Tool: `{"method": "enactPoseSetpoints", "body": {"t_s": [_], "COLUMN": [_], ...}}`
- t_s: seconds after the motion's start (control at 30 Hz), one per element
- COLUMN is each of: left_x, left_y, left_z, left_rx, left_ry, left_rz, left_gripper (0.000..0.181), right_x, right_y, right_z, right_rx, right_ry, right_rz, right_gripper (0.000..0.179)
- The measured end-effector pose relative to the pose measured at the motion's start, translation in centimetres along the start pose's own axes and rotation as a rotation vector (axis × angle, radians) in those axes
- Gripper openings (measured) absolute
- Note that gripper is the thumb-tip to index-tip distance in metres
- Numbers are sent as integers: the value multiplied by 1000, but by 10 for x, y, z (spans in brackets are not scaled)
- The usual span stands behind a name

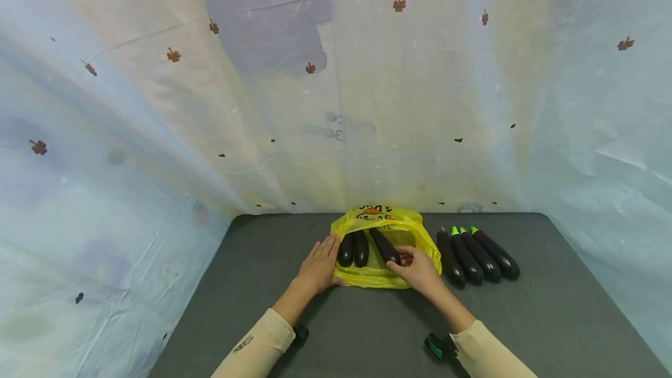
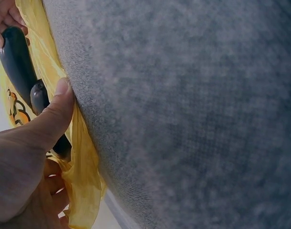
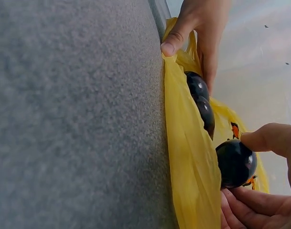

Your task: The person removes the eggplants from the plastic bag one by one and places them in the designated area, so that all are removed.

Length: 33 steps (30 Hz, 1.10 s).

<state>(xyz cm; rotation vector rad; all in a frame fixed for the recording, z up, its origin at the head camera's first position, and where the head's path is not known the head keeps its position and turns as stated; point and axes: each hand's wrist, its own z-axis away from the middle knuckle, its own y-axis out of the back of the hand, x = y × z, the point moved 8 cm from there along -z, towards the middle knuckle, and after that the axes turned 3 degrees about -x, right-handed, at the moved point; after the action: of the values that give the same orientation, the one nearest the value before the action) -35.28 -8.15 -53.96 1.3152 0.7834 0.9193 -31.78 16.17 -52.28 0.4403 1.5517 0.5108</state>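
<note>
A yellow plastic bag [image 1: 412, 217] with printed figures lies on the table, its mouth facing me. Two dark eggplants [image 1: 361, 251] lie side by side in its left part. My left hand [image 1: 317, 268] holds the bag's left edge, the thumb on the lower rim and the fingers along the side. At the mouth's right part, my right hand [image 1: 419, 273] grips another eggplant [image 1: 384, 246] by its rounded end, thumb on one side and fingers on the other. That eggplant's far end reaches into the bag. In the right wrist view its glossy end [image 3: 236, 163] shows between thumb and fingers.
Several eggplants [image 1: 475, 256] lie in a row just right of the bag, some with green stem ends. The grey table [image 1: 567, 314] has a patterned plastic sheet [image 1: 367, 104] hanging behind it and at its sides.
</note>
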Motion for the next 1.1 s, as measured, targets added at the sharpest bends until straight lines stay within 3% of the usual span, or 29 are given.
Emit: {"method": "enactPoseSetpoints", "body": {"t_s": [0.6, 0.83, 1.1], "left_x": [1, 0, -1], "left_y": [2, 1, -1], "left_z": [2, 1, -2], "left_rx": [13, 9, -2], "left_ry": [-13, -4, 4], "left_rz": [-13, -9, -8], "left_gripper": [120, 120, 121], "right_x": [5, 5, 14], "right_y": [25, 34, 47], "right_z": [26, 33, 41], "right_rx": [-34, -44, -46], "right_ry": [49, 109, 103], "right_rz": [6, 18, 21], "right_gripper": [54, 51, 53]}}
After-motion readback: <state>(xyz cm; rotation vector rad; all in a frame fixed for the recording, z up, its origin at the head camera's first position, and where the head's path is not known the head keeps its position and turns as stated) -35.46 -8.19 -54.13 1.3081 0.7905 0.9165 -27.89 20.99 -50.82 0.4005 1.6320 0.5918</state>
